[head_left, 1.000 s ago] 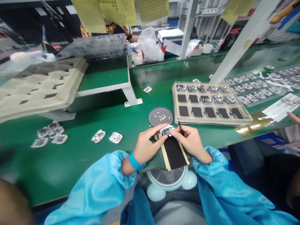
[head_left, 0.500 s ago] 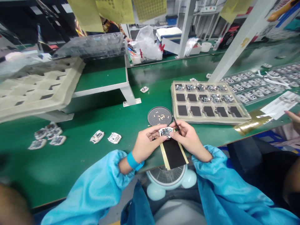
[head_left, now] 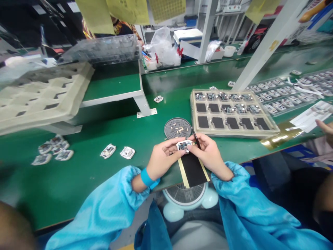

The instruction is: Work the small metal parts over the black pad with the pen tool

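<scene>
Between my two hands is a small white casing with a circuit board in it, held over a black mat with yellow tape edges. My left hand grips the casing's left side, thumb at the lower edge. On the other side, my right hand pinches the casing with thumb and fingers. A thin black tool, perhaps tweezers, is also tucked in the right hand; its lower end is hidden. Just beyond my fingers lies a round grey perforated dish with several tiny pale pieces.
A compartment tray of circuit boards stands right of the dish. More white casings lie to the left. A raised shelf carries a moulded tray. At far right, another person's hand is near a paper sheet.
Both hands stay almost in place around the casing. My right thumb has shifted slightly left and down over it.
</scene>
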The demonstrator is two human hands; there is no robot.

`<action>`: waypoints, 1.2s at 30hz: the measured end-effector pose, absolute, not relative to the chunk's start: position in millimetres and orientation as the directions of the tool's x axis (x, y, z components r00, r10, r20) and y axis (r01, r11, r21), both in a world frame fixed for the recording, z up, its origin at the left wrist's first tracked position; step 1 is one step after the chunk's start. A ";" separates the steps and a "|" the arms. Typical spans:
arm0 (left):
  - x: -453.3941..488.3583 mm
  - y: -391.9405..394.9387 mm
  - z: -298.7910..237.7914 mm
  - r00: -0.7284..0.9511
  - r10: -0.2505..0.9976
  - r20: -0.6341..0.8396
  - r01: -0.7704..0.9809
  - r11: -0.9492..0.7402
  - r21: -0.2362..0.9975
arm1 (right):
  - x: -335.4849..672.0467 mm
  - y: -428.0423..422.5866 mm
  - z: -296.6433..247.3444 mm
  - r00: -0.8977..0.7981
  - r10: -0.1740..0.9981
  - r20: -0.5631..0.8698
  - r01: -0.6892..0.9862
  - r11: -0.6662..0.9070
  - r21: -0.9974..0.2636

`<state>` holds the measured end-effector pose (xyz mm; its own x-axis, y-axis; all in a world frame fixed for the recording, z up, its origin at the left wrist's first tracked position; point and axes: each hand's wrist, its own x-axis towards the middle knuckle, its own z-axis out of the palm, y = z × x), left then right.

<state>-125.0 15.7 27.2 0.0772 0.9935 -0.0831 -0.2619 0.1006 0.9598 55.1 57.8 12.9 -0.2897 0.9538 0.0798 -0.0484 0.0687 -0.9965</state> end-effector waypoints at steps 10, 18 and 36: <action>-126.7 15.5 24.6 0.093 0.995 -0.026 -0.197 0.044 0.979 | 55.7 54.3 16.8 -0.348 0.937 0.039 0.035 0.054 -0.998; -123.8 12.1 22.8 0.065 0.998 -0.010 -0.049 0.013 0.999 | 48.7 50.7 22.3 -0.338 0.941 -0.008 -0.044 -0.024 -0.999; -126.4 12.3 24.9 -0.051 0.998 0.045 0.197 -0.035 0.980 | 59.4 63.7 33.7 -0.374 0.869 0.325 0.266 0.436 -0.860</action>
